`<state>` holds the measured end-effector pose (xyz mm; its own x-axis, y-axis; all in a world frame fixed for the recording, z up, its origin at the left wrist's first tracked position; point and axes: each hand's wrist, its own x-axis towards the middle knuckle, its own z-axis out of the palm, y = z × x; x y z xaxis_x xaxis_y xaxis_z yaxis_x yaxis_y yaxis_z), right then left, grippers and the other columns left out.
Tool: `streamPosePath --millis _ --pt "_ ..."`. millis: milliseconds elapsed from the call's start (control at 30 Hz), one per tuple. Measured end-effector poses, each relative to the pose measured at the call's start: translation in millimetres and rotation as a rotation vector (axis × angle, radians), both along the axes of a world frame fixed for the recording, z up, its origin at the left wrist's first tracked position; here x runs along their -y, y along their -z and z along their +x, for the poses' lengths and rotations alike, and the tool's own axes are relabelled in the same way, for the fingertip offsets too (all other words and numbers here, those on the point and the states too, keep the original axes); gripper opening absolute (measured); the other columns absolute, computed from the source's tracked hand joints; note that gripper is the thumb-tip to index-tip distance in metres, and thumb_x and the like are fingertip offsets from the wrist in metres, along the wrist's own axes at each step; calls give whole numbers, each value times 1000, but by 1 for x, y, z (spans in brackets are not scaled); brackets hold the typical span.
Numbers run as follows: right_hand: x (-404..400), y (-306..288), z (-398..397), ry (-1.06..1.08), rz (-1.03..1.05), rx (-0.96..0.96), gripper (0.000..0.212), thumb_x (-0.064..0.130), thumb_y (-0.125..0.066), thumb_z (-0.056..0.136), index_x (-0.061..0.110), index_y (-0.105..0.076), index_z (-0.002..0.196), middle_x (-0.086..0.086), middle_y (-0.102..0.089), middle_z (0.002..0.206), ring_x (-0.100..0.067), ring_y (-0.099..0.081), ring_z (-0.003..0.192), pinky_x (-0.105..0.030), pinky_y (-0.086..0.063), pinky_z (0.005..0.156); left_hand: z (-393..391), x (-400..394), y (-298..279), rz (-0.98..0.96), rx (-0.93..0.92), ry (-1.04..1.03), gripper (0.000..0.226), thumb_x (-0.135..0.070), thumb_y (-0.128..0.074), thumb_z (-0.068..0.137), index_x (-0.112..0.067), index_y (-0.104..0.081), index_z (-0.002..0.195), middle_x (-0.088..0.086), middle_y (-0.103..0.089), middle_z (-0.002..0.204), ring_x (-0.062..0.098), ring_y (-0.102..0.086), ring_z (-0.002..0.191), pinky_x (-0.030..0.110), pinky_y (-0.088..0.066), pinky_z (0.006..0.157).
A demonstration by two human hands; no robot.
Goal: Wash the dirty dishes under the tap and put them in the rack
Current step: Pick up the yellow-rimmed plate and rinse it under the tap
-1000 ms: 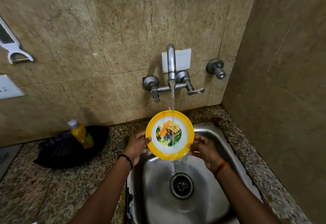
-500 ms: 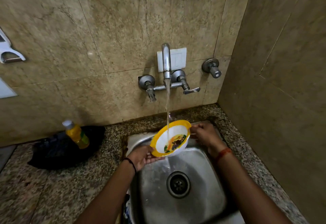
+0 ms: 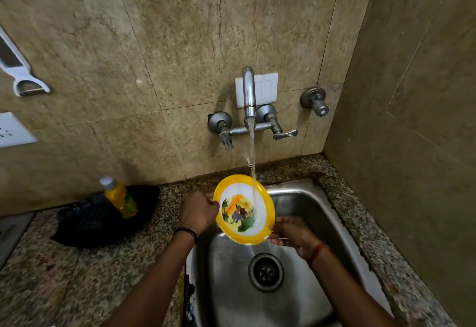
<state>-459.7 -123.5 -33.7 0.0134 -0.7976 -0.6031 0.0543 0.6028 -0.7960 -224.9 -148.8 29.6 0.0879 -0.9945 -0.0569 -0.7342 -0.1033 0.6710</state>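
The yellow-rimmed plate [image 3: 244, 210] tilts under the tap [image 3: 248, 92] stream, above the steel sink [image 3: 319, 213]. The left hand [image 3: 198, 213] grips its nine o'clock edge; the right hand [image 3: 293, 234] pinches its five o'clock edge. A yellow bottle [image 3: 119, 198] stands on the desk [image 3: 64, 275] at nine o'clock.

No legible text, brand, number or sign appears; the label on the yellow bottle [image 3: 120, 196] is too blurred to read.

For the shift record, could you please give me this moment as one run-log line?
step: rinsing | item: yellow-rimmed plate under tap stream | left hand: grips rim | right hand: grips rim | over sink | rack: not in view
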Motion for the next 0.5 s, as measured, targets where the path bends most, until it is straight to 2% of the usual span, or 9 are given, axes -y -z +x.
streamPosePath --millis 67,133,167,233,300,367,433,500 --pt "1 -3 -2 88 -63 -2 17 -9 -62 83 5 -64 93 -6 -67 67 -16 -63 58 -24 -55 52 3 -3 6 -121 -63 49 26 -22 -57 77 -15 -78 90 9 -76 82 17 -71 79 21 -44 61" --pt "0 -11 -5 132 -137 -11 21 -12 -66 78 8 -64 84 -3 -68 65 -15 -63 61 -27 -54 56 6 -3 17 -94 -317 0 19 -2 -61 87 -11 -75 94 13 -75 92 21 -70 80 24 -52 66" --pt "0 -16 -7 132 -183 -29 21 -11 -68 77 9 -65 82 -1 -69 64 -14 -63 61 -27 -53 57 7 -3 24 -41 -453 -65 21 3 -59 88 -11 -73 95 15 -73 92 22 -69 74 27 -56 62" --pt "-1 -28 -12 125 -282 -70 19 -8 -71 77 10 -68 82 1 -70 65 -11 -63 59 -25 -51 55 6 -6 32 110 -669 -191 21 4 -57 90 -10 -68 100 14 -72 85 15 -67 60 27 -57 52" --pt "2 -38 -17 128 -385 -98 15 -2 -72 77 11 -71 84 -2 -73 68 -12 -65 57 -24 -49 55 1 -10 36 272 -810 -251 16 2 -57 91 -8 -66 98 8 -72 70 17 -67 54 27 -57 50" --pt "7 -47 -17 146 -466 -114 12 0 -73 78 12 -73 81 -2 -73 67 -13 -65 57 -24 -51 57 -6 -15 40 411 -864 -262 11 4 -54 91 -3 -63 92 7 -70 60 17 -67 48 28 -56 46" --pt "14 -56 -16 158 -512 -172 15 1 -72 80 13 -72 71 1 -71 61 -8 -63 55 -22 -50 56 -16 -19 44 555 -871 -230 12 4 -49 93 1 -60 90 10 -70 61 18 -67 48 28 -57 47" --pt "20 -57 -18 189 -483 -215 19 5 -71 80 12 -69 62 -1 -69 59 -10 -62 55 -24 -50 58 -25 -23 44 683 -871 -175 17 0 -45 95 2 -60 89 12 -70 64 18 -69 52 27 -58 50"
